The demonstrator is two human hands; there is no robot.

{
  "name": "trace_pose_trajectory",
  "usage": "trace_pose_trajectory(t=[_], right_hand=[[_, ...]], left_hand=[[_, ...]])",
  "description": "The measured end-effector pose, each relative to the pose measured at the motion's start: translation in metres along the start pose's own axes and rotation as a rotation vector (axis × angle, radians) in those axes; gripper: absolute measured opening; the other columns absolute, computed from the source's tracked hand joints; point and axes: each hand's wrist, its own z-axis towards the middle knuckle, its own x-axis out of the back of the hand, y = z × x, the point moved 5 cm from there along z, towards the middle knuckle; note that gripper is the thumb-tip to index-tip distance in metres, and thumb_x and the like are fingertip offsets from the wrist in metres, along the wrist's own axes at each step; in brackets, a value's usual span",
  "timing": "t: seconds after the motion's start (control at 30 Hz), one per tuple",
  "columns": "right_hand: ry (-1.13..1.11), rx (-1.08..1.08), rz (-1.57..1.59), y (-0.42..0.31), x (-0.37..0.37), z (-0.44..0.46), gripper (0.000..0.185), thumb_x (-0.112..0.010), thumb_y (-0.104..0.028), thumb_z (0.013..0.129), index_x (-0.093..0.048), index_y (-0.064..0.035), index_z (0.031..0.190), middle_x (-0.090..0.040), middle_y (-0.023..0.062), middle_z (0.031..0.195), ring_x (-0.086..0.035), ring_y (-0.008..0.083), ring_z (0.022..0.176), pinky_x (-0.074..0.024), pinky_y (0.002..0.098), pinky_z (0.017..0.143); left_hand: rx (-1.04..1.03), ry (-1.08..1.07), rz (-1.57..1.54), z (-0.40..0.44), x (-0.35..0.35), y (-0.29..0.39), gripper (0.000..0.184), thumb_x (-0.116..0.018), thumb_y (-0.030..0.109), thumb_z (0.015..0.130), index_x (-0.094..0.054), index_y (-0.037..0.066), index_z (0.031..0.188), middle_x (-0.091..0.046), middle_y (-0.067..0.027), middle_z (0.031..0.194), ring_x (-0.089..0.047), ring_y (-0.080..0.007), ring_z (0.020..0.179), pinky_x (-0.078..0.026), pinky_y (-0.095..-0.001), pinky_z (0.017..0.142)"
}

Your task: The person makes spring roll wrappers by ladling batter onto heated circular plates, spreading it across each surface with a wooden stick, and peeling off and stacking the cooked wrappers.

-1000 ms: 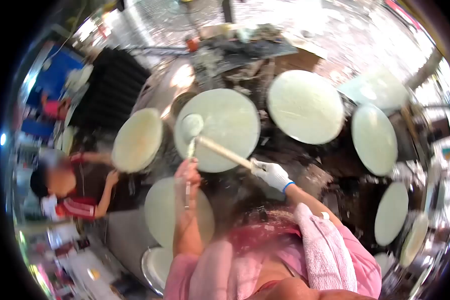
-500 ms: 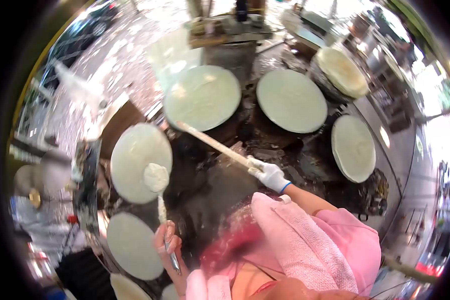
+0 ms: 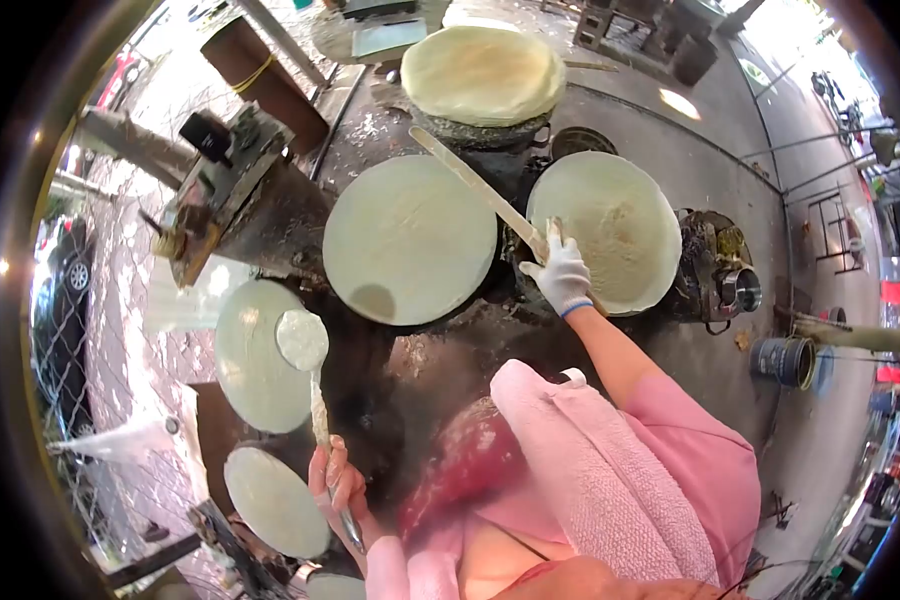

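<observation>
My left hand (image 3: 340, 485) is closed around the handle of a ladle (image 3: 303, 340) coated in white batter. The ladle's bowl overlaps the right edge of a round griddle covered in a pale sheet (image 3: 253, 370). In a white glove with a blue cuff, my right hand (image 3: 562, 275) grips a long flat wooden stick (image 3: 465, 180). Its far end slants up and left, above the edge of a large pale round sheet (image 3: 410, 240). Right beside the glove is another round sheet (image 3: 620, 225), with a rougher, browner middle.
More round sheets lie at the far side (image 3: 485, 75) and lower left (image 3: 275, 500). A sooty stove with a small metal pot (image 3: 740, 290) stands at right, near a dark bucket (image 3: 785, 360). A brown metal pipe (image 3: 270, 85) and a cluttered stand (image 3: 230, 200) are at upper left.
The view has swung to the right. My right hand has carried the stick from the upper-left griddle toward the right ones. My left hand still holds the ladle in much the same pose.
</observation>
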Motion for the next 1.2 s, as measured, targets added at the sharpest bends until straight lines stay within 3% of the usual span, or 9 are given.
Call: trace_pose_trajectory(t=[0.1, 0.23, 0.47, 0.83, 0.9, 1.03, 1.07, 1.1, 1.2], right_hand=[[0.049, -0.03, -0.102, 0.011, -0.027, 0.029, 0.096, -0.079, -0.044, 0.074, -0.03, -0.0143, 0.152, -0.057, 0.0197, 0.109, -0.063, 0.0379, 0.094, -0.0526, 0.0479, 0.078], [0.077, 0.02, -0.176, 0.039, -0.039, 0.043, 0.068, -0.068, -0.026, 0.082, -0.045, -0.0163, 0.144, -0.065, 0.0144, 0.092, -0.065, 0.0341, 0.082, -0.0535, 0.0476, 0.074], [0.368, 0.223, -0.138, 0.071, 0.114, 0.084, 0.039, -0.056, -0.011, 0.085, -0.063, -0.0142, 0.123, -0.069, 0.0156, 0.091, -0.067, 0.0336, 0.082, -0.0534, 0.0457, 0.073], [0.083, 0.622, -0.554, -0.139, 0.29, 0.186, 0.022, -0.058, -0.018, 0.085, -0.068, -0.0175, 0.105, -0.07, 0.0144, 0.094, -0.067, 0.0342, 0.089, -0.0529, 0.046, 0.075], [0.06, 0.637, -0.647, -0.183, 0.302, 0.211, 0.036, -0.059, -0.012, 0.084, -0.065, -0.0179, 0.119, -0.07, 0.0127, 0.096, -0.068, 0.0309, 0.091, -0.0531, 0.0444, 0.078], [0.368, 0.866, -0.38, -0.235, 0.344, 0.293, 0.042, -0.065, -0.014, 0.08, -0.063, -0.0091, 0.122, -0.069, 0.0145, 0.094, -0.067, 0.0253, 0.086, -0.052, 0.0369, 0.078], [0.205, 0.731, -0.34, -0.251, 0.361, 0.305, 0.043, -0.068, -0.019, 0.079, -0.064, -0.0087, 0.121, -0.07, 0.0106, 0.092, -0.067, 0.0174, 0.086, -0.0519, 0.033, 0.076], [0.175, 0.648, 0.019, -0.26, 0.375, 0.286, 0.034, -0.066, -0.008, 0.077, -0.07, -0.0043, 0.111, -0.068, 0.0071, 0.072, -0.06, 0.0151, 0.063, -0.0457, 0.032, 0.058], [0.138, 0.499, 0.44, -0.189, 0.347, 0.406, 0.039, -0.073, -0.017, 0.079, -0.066, -0.002, 0.114, -0.07, 0.0048, 0.091, -0.066, 0.0134, 0.083, -0.0519, 0.0294, 0.073]], left_hand=[[0.066, -0.005, -0.04, 0.031, -0.022, -0.004, 0.037, -0.028, 0.021, 0.107, -0.04, -0.012, 0.119, -0.046, -0.0031, 0.067, -0.042, -0.0095, 0.033, -0.025, -0.0209, 0.032], [0.139, 0.032, 0.044, 0.058, -0.029, -0.002, 0.036, -0.034, 0.021, 0.106, -0.047, -0.01, 0.117, -0.044, 0.0011, 0.066, -0.037, -0.0069, 0.031, -0.03, -0.0207, 0.032], [0.162, 0.15, 0.322, 0.093, -0.025, 0.018, 0.034, -0.042, 0.025, 0.104, -0.055, -0.006, 0.109, -0.041, 0.0051, 0.061, -0.033, -0.0044, 0.031, -0.028, -0.0198, 0.035], [0.154, 0.105, 0.253, 0.115, 0.024, 0.049, 0.029, -0.049, 0.021, 0.102, -0.057, -0.007, 0.106, -0.042, 0.0019, 0.061, -0.032, -0.0078, 0.03, -0.024, -0.0213, 0.032], [0.114, 0.117, 0.3, 0.109, 0.026, 0.053, 0.029, -0.049, 0.021, 0.102, -0.056, -0.007, 0.107, -0.043, 0.0017, 0.062, -0.032, -0.0081, 0.031, -0.025, -0.0216, 0.033], [0.041, 0.171, 0.226, 0.1, 0.027, 0.045, 0.03, -0.046, 0.022, 0.103, -0.056, -0.006, 0.107, -0.044, 0.0019, 0.063, -0.033, -0.0086, 0.031, -0.027, -0.0224, 0.033], [0.014, 0.189, 0.226, 0.097, 0.024, 0.041, 0.031, -0.046, 0.023, 0.103, -0.056, -0.006, 0.107, -0.044, 0.0019, 0.063, -0.033, -0.0087, 0.031, -0.027, -0.0226, 0.033], [-0.013, 0.211, 0.225, 0.091, 0.022, 0.037, 0.031, -0.045, 0.023, 0.104, -0.056, -0.005, 0.107, -0.044, 0.002, 0.063, -0.034, -0.0088, 0.031, -0.028, -0.0227, 0.034], [-0.1, 0.216, 0.191, 0.08, 0.022, 0.018, 0.031, -0.041, 0.023, 0.105, -0.053, -0.005, 0.109, -0.043, 0.0019, 0.062, -0.034, -0.0081, 0.032, -0.026, -0.0229, 0.032]])
